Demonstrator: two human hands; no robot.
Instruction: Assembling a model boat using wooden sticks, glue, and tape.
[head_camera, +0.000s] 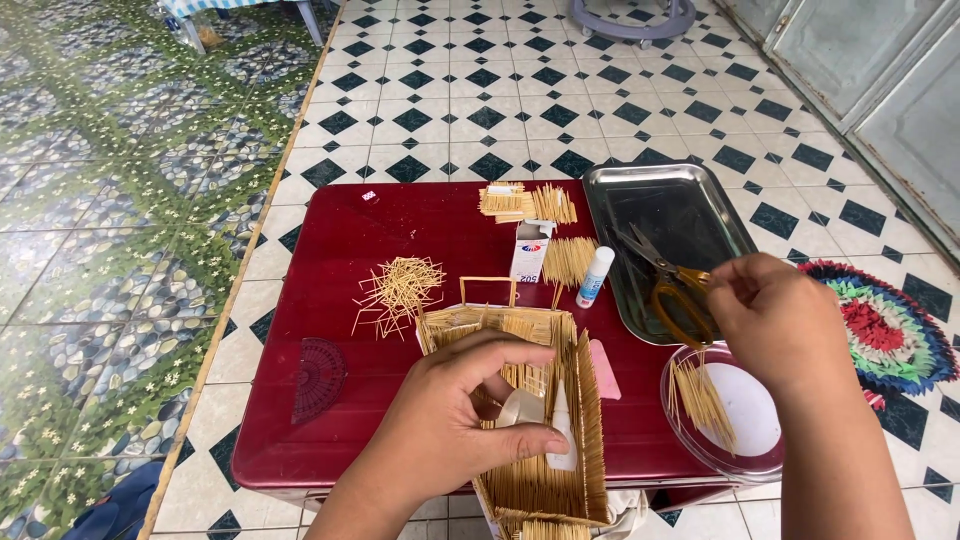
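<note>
Red table (330, 400), left hand (450, 420) fingers gripping toothpick house (540, 410), right hand (780, 320) fingers pinched above toothpick dish (745, 455)

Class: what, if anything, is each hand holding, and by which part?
Left hand grips the toothpick model's right wall near its top edge. Right hand: fingers pinched together, whether it holds anything cannot be told.

Single head-worn view: looking steeply down and forward from above the person's own arms, taking in the whole red table (330, 400) at close range. The left hand (455, 405) and right hand (780, 315) are filling the near foreground; tiled floor (480, 90) is receding toward the top edge.
</note>
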